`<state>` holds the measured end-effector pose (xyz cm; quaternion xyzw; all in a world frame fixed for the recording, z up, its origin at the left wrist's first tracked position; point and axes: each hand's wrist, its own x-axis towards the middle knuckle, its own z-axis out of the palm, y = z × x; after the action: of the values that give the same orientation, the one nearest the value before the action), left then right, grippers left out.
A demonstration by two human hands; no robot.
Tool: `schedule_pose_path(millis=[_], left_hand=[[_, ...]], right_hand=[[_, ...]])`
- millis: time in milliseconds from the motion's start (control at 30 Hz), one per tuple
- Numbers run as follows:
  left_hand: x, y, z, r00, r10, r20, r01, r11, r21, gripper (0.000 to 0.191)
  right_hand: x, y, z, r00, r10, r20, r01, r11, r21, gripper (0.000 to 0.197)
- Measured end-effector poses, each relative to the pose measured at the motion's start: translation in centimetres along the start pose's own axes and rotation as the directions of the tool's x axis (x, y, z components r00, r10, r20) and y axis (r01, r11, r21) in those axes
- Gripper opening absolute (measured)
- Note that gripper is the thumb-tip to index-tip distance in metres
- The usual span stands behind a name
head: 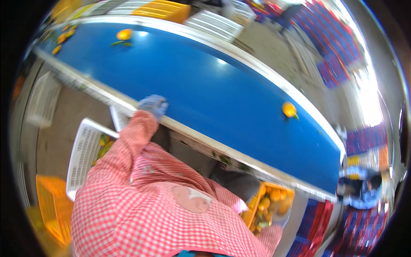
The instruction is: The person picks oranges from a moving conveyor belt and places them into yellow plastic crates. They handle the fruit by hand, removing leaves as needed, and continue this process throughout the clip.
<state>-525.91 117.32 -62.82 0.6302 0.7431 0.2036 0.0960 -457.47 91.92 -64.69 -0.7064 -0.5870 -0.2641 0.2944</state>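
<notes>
My left hand (153,105), in a bluish glove, rests at the near edge of a blue conveyor belt (205,96). Its fingers look curled, and no fruit shows in it; blur hides the inside of the grip. Low at the right, my right hand (280,216) is over a yellow-orange plastic crate (256,210) of orange citrus fruit (264,203). That hand is blurred among the fruit, so I cannot make out whether it holds one. On the belt lie a leafy orange fruit (289,110) at the right and another fruit (124,34) at the far left.
A white basket (80,160) with greenish-yellow fruit stands left of me, near an orange crate (53,205). More fruit (62,38) lies at the belt's left end. White crates (213,25) stand beyond the belt. A person (362,188) is by its right end, near blue-and-red stacks (310,225).
</notes>
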Motion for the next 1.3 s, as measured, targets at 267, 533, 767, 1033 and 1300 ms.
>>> schedule_pose_path(millis=[267,533,767,1033,1300], left_hand=[[0.1,1.6,-3.0,0.948,-0.139,0.286,0.123,0.99,0.075,0.04],[0.2,1.6,-3.5,0.909,-0.141,0.393,0.136,0.99,0.042,0.043],[8.5,-4.9,-2.2,0.916,-0.268,0.299,0.4,0.648,-0.647,0.077],[27.7,-8.9,-5.4,0.667,-0.743,0.055,0.652,0.546,-0.526,0.101],[33.8,-6.7,0.2,0.737,-0.636,0.228,0.643,0.556,-0.527,0.092]], right_hand=[[-0.9,4.4,4.6,0.312,0.91,0.272,-0.948,0.28,0.153,0.029],[11.1,-12.5,5.4,0.719,0.519,0.463,-0.679,0.383,0.626,0.021],[12.3,-25.8,11.7,0.78,-0.153,0.606,-0.347,0.701,0.623,0.015],[12.6,-27.7,11.7,0.855,-0.134,0.502,-0.123,0.886,0.446,0.016],[12.6,-27.9,12.0,0.851,-0.145,0.506,-0.097,0.901,0.422,0.019]])
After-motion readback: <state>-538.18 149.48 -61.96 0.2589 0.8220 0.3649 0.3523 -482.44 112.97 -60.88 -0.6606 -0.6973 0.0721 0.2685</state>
